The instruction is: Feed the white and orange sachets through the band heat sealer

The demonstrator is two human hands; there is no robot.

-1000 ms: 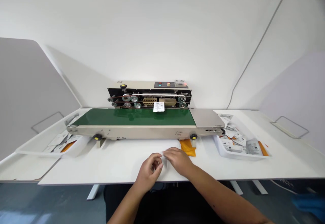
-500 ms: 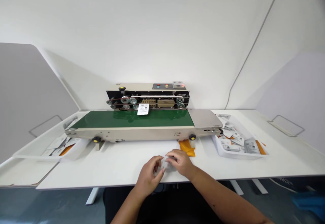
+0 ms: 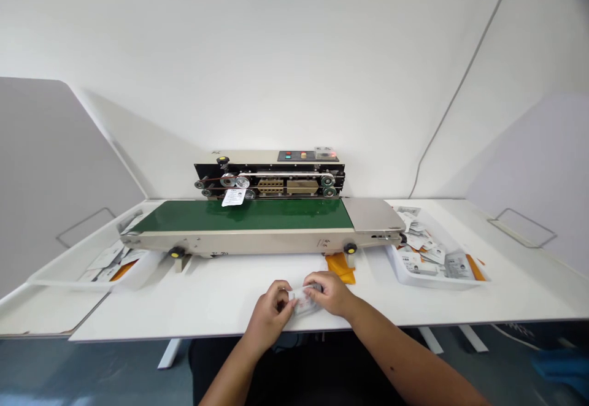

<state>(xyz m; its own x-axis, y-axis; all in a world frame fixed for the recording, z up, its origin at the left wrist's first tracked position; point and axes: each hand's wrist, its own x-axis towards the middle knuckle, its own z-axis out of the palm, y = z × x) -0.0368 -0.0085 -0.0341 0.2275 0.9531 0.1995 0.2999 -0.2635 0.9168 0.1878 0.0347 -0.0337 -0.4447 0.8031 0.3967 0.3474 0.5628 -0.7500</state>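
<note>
My left hand [image 3: 269, 311] and my right hand [image 3: 332, 292] meet near the front edge of the white table [image 3: 207, 302]. Both pinch a small clear pouch [image 3: 304, 300] held between them, fingers curled on its ends. Behind them stands a band sealer [image 3: 271, 179] with a green conveyor belt [image 3: 243, 214]. A small white labelled pouch [image 3: 234, 197] hangs at the sealer's rollers over the left part of the belt.
An orange packet [image 3: 341, 266] lies under the machine's right foot. A white tray [image 3: 432, 262] of several pouches sits at right. Another tray [image 3: 92, 262] with pouches sits at left. Grey partitions stand at both sides.
The labelled pouch has travelled left along the sealer, from mid-belt to the left rollers. My hands have closed together on the clear pouch and lifted it slightly.
</note>
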